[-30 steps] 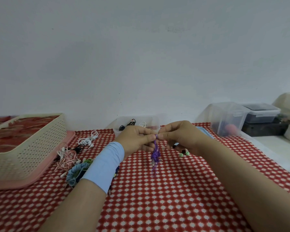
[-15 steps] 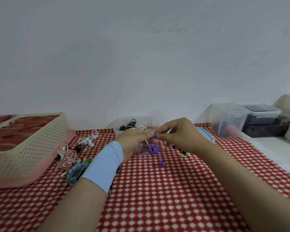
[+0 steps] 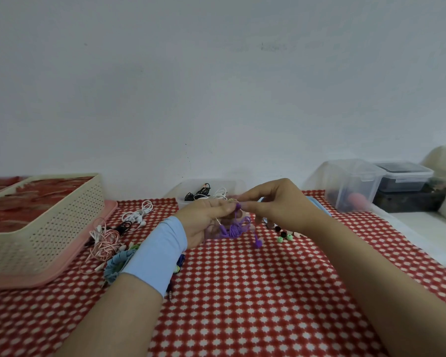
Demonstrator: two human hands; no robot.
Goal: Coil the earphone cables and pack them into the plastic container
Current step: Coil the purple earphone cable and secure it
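A purple earphone cable is bunched into loose loops between my hands above the red checked cloth. My left hand, with a light blue band on the wrist, holds the bundle, its thumb pinching the cable near the top. My right hand pinches the same cable with fingertips next to the left thumb. One purple earbud dangles below. Behind my hands stands a clear plastic container with black and white coiled earphones inside.
Left of my arm lie white earphones, a pink tangle and a blue coil. A cream perforated basket sits on a pink tray at far left. Small ear tips lie right; clear boxes stand at back right.
The purple cable hung straight down from both pinches a second ago; now it is gathered into loops in my left hand, with one earbud dangling.
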